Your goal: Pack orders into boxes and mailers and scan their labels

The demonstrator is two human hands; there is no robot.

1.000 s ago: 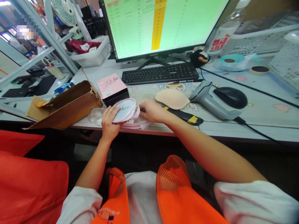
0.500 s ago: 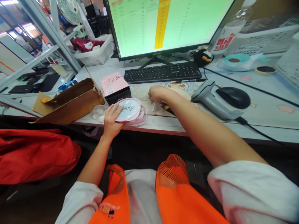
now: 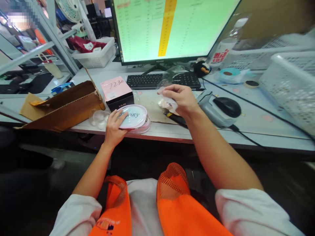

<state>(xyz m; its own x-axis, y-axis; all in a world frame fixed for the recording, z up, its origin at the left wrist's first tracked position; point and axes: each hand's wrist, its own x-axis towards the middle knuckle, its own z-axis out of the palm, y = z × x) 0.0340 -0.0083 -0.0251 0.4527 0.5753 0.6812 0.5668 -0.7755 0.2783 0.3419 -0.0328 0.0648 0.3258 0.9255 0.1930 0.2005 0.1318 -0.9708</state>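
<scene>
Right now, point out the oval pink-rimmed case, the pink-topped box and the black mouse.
Oval pink-rimmed case point(image 3: 136, 116): head view, on the lettered top face.
Pink-topped box point(image 3: 117, 89): head view, on the pink top.
Black mouse point(image 3: 227, 107): head view, on its upper shell.

Right hand point(image 3: 184, 98) is away from the round case point(image 3: 135, 114) now, up by the keyboard point(image 3: 141, 81) pinching clear plastic point(image 3: 167, 103). Also, that red fabric's out of view.

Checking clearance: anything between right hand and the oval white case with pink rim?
Nothing visible besides thin clear plastic in the right hand; the square pink-and-black box stands beyond the oval white case.
</scene>
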